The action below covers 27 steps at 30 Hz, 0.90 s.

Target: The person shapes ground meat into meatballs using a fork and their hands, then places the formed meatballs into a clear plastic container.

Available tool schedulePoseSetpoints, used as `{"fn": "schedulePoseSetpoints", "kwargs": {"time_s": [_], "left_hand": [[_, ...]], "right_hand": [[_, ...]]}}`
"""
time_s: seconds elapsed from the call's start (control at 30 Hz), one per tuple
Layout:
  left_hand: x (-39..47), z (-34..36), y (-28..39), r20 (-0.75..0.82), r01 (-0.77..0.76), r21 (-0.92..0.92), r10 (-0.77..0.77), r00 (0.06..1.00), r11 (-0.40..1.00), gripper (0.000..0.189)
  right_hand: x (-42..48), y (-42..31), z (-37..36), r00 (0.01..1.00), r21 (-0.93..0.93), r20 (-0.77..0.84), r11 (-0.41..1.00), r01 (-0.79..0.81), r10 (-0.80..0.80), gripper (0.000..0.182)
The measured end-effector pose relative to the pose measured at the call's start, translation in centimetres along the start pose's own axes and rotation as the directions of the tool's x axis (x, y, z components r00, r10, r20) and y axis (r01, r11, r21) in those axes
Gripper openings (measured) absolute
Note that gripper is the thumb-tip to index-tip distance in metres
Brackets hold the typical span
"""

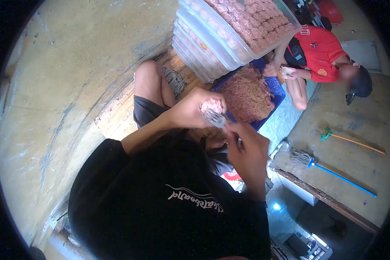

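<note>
My left hand [194, 108] is curled around a lump of pinkish minced filling [212, 104]; whether a wrapper lies under it is hidden. In my right hand [249, 146] is a fork [216, 119], its tines pointing at the lump and seeming to touch it. Just beyond both hands stands a blue plastic tub [278, 87], with a large mound of minced filling [245, 92] in it.
Past the tub's left side rises a stack of translucent plastic boxes [211, 42], the top one packed with rows of pink pieces [256, 24]. A co-worker in a red shirt [321, 52] sits across, holding a pale round piece [287, 72]. Right lies a blue-handled mop [344, 179].
</note>
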State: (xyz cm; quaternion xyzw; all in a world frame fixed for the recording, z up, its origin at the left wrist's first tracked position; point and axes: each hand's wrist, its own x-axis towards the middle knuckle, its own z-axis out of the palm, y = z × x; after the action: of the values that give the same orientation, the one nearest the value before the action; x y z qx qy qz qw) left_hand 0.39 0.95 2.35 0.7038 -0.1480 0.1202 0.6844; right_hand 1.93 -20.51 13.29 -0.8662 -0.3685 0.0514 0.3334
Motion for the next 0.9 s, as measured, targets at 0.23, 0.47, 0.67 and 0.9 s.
{"fn": "schedulePoseSetpoints", "kwargs": {"time_s": [0.23,0.47,0.67,0.9], "left_hand": [[-0.4,-0.2,1.7,0.077,-0.044,0.356,0.018,0.997,0.934,0.028],[-0.4,0.8,1.9,-0.167,-0.112,0.581,0.252,0.953,0.806,0.026],[0.7,1.1,1.4,-0.345,-0.199,0.636,0.505,0.791,0.746,0.032],[1.1,-0.5,-0.6,-0.504,0.139,0.151,-0.045,0.863,0.979,0.031]], "right_hand": [[0.3,-0.5,0.1,0.997,-0.105,0.070,0.993,0.046,-0.039,0.010],[0.2,-1.6,0.4,0.997,-0.022,-0.073,1.000,-0.019,0.018,0.012],[0.1,-2.4,1.1,0.988,0.058,-0.006,0.986,-0.156,0.157,0.010],[1.4,-0.2,-2.7,0.882,0.092,-0.392,0.965,-0.247,0.263,0.004]]}}
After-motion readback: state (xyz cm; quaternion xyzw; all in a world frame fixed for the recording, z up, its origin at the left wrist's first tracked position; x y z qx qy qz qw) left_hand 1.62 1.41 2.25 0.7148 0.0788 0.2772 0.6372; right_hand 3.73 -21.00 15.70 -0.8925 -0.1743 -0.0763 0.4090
